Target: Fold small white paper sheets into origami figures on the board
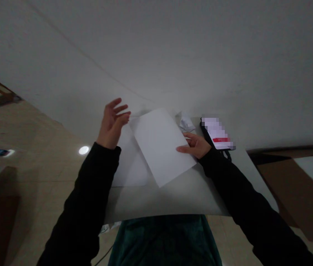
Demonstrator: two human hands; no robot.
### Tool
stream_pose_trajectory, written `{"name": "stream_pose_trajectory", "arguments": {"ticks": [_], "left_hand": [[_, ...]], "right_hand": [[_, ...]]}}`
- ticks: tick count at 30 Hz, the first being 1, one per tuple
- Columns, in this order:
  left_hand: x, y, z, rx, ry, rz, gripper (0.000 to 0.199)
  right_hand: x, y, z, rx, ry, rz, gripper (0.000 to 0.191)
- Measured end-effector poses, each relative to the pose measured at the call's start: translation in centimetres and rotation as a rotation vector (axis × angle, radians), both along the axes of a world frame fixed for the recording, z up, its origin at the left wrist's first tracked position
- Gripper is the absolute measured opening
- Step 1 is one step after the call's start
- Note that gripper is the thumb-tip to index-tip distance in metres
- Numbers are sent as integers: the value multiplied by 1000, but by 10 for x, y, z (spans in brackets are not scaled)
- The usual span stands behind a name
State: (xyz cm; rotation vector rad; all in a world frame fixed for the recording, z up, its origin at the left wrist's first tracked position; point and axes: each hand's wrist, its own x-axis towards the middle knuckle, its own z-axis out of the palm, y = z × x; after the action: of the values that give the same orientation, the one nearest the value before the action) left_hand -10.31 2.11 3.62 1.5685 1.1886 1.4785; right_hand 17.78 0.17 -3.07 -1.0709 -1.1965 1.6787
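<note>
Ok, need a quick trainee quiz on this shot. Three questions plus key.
1. Which hand holds the edge of the white sheet of paper: the left hand or the right hand?
2. True or false: the left hand is raised with its fingers spread, gripping nothing.
3. What lies between the top of the sheet and the black smartphone?

Key: 1. the right hand; 2. true; 3. a crumpled piece of paper.

White table (167, 199) w/ paper sheet (128, 162), crumpled paper (186, 123), phone (217, 135).
</note>
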Motion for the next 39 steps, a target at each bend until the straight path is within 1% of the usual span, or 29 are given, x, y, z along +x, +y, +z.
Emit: {"name": "stream_pose_trajectory", "arguments": {"ticks": [1,2,3,4,5,6,7,9,10,11,12,13,15,17,18,20,22,26,28,30,32,34,37,39], "left_hand": [[0,-3,13,113,134,46,57],[4,-7,24,189,310,50,60],[11,-11,33,251,498,21,61],[22,-15,37,296,674,-37,58],[36,-19,38,301,815,-127,50],[50,-22,34,289,929,-242,42],[64,-24,27,276,1024,-337,36],[85,-25,7,209,1161,-413,27],[90,-24,-3,153,1198,-446,23],[91,-22,-11,94,1209,-482,21],[90,-20,-18,36,1188,-522,20],[85,-17,-22,-20,1141,-532,20],[74,-13,-25,-83,1039,-502,17],[66,-12,-24,-85,981,-500,17],[64,-13,-23,-75,970,-514,19],[66,-17,-23,-59,981,-558,25],[73,-21,-23,-67,1054,-577,28],[84,-22,-28,-128,1243,-525,27],[85,-19,-32,-142,1240,-506,26],[83,-14,-38,-136,1189,-498,25],[76,-9,-43,-115,1108,-502,28],[64,-5,-45,-101,998,-532,31],[36,3,-44,-145,838,-629,34],[14,10,-41,-222,822,-726,33]], "right_hand": [[-1,-1,-1,-13,5,62,52],[-2,-2,-3,-27,7,126,49],[-4,-4,-5,-42,9,184,46],[-6,-5,-7,-60,7,240,43],[-8,-7,-9,-75,2,294,41],[-10,-9,-10,-87,-5,345,39],[-12,-11,-10,-94,-16,385,38],[-12,-12,-10,-87,-49,428,34],[-11,-12,-9,-78,-67,432,32],[-10,-12,-8,-68,-83,428,30],[-8,-12,-8,-60,-106,433,28],[-5,-11,-7,-52,-139,456,26],[0,-9,-7,-35,-217,535,25],[2,-7,-8,-3,-279,579,25],[2,-6,-9,20,-290,563,25],[1,-3,-10,75,-286,485,25],[0,-1,-11,137,-299,440,25],[11,5,-12,230,-467,417,24],[19,8,-12,240,-557,391,22],[25,10,-9,249,-595,364,21],[28,10,-6,259,-602,318,20],[27,10,-1,250,-594,250,21],[25,8,4,233,-564,167,23],[24,7,5,254,-549,133,23]]}}
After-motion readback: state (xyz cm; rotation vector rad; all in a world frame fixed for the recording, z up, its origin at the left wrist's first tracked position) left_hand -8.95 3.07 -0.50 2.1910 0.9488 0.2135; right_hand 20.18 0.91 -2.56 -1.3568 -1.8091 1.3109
